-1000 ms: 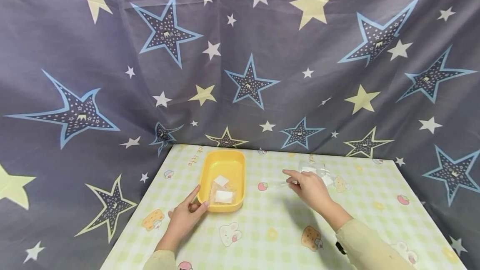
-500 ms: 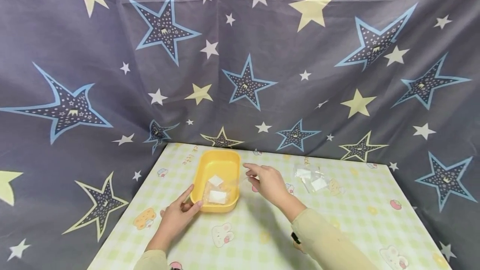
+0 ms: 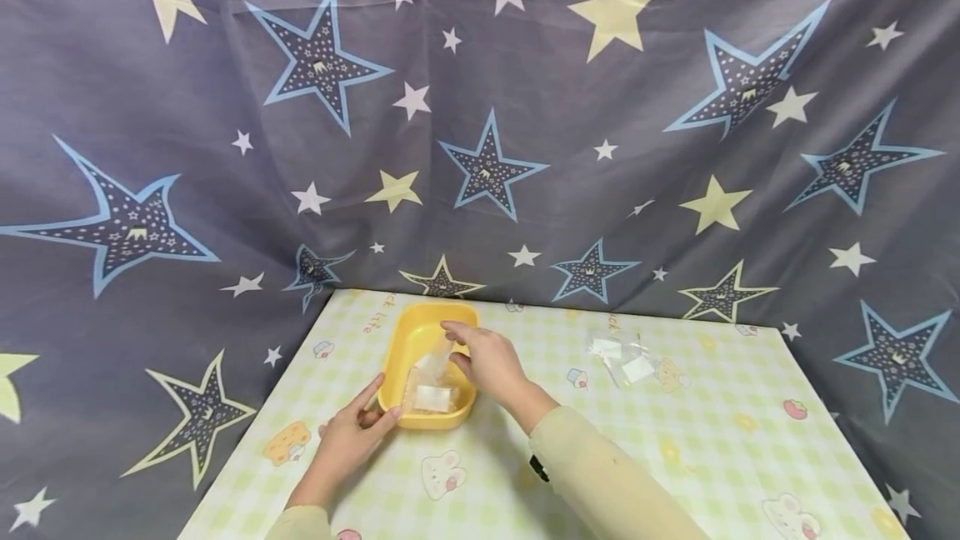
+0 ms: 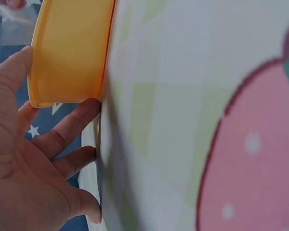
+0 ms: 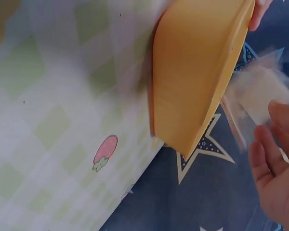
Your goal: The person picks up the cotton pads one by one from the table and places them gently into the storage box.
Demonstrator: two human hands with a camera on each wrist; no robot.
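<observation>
A yellow plastic tray (image 3: 408, 336) stands on the table, with small clear plastic packets bearing white squares (image 3: 435, 397) lying in its near part. My left hand (image 3: 348, 440) holds the tray's near left corner, thumb at the rim and forefinger along the side. In the left wrist view its other fingers (image 4: 72, 163) reach down to the tray's base and the tabletop. Over the tray's right rim, my right hand (image 3: 491, 365) pinches another clear packet with a white square (image 5: 265, 94). That packet is blurred in the right wrist view and hangs above the tray's inside.
Two more clear packets with white squares (image 3: 637, 367) lie on the table to the right. A green-checked cloth with cartoon prints (image 3: 600, 432) covers the table. Behind it hangs a dark curtain with stars (image 3: 465, 240).
My right hand has moved left from beside the packets on the right to over the tray, carrying a clear packet. The left hand has stayed at the tray's corner.
</observation>
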